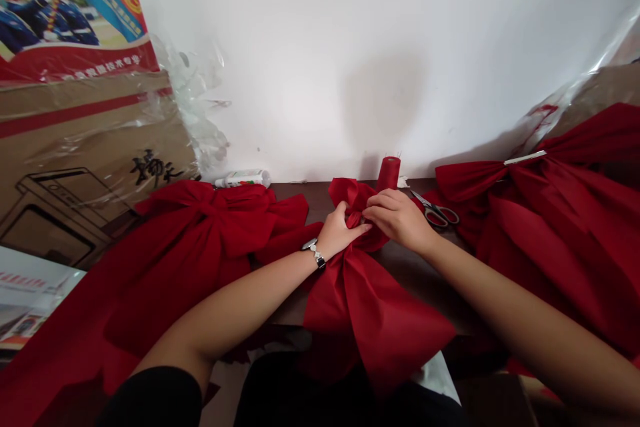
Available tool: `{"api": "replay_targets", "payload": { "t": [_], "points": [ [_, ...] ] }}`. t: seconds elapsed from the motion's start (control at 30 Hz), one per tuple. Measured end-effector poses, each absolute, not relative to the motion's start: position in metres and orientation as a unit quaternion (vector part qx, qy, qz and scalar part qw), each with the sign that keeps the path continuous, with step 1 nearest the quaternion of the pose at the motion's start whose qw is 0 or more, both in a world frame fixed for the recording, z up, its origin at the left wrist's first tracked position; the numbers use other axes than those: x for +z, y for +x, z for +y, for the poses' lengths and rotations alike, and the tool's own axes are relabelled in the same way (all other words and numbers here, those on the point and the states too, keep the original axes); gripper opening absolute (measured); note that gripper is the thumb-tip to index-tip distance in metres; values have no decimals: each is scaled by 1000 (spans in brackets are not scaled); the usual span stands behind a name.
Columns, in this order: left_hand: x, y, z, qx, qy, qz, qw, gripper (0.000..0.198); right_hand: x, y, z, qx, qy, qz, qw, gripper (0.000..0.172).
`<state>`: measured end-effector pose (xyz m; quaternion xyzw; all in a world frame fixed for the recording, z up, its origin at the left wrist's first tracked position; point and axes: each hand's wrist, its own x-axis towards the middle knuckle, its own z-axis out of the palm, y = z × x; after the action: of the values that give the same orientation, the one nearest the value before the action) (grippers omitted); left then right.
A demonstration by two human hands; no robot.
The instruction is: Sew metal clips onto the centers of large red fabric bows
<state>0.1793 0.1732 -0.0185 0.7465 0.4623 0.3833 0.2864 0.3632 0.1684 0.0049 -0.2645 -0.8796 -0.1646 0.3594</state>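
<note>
Where a white wall (320, 47) rises behind a dark wooden table (415, 267), a plastic-wrapped cardboard carton (85, 147) stands at the left beneath a printed poster (75, 13). Three large red fabric bows take up most of the tabletop. A left bow (200, 233) spreads toward the carton, and a right bow (550, 233) lies heaped at the far right, with a white strip (525, 157) across its gathered centre. Between them, directly in front of the person, sits a middle bow (365, 310), its broad tails hanging over the table's near edge.

The left hand (340, 230) curls its fingers closed around the middle bow's gathered knot, and the right hand (397, 217) presses down over the same knot from the other side, fingers closed on the cloth. The two sets of fingertips almost meet there. A silver wristwatch (313, 253) circles the left wrist. Just behind the knot stands an upright red spool (389, 173), black-handled scissors (435, 213) lie just beyond the right hand, and a white tube (243, 179) lies against the wall.
</note>
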Motion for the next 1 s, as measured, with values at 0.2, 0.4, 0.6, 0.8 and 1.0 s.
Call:
{"api": "replay_targets", "payload": {
  "t": [0.2, 0.4, 0.6, 0.8, 1.0],
  "points": [
    [-24, 178, 179, 386, 762, 412, 318, 45, 5, 366, 167, -178, -238, -890, 347, 19],
    [-24, 176, 182, 355, 744, 391, 410, 44, 9, 361, 160, 90, -302, -808, 498, 14],
    [-17, 173, 180, 340, 718, 275, 541, 45, 20, 370, 164, 467, -266, -629, 562, 23],
    [-13, 172, 178, 334, 741, 256, 524, 40, 24, 384, 174, 509, -291, -656, 475, 33],
    [-19, 173, 176, 355, 748, 272, 490, 41, 16, 393, 188, 398, -361, -662, 523, 38]
  ]
}}
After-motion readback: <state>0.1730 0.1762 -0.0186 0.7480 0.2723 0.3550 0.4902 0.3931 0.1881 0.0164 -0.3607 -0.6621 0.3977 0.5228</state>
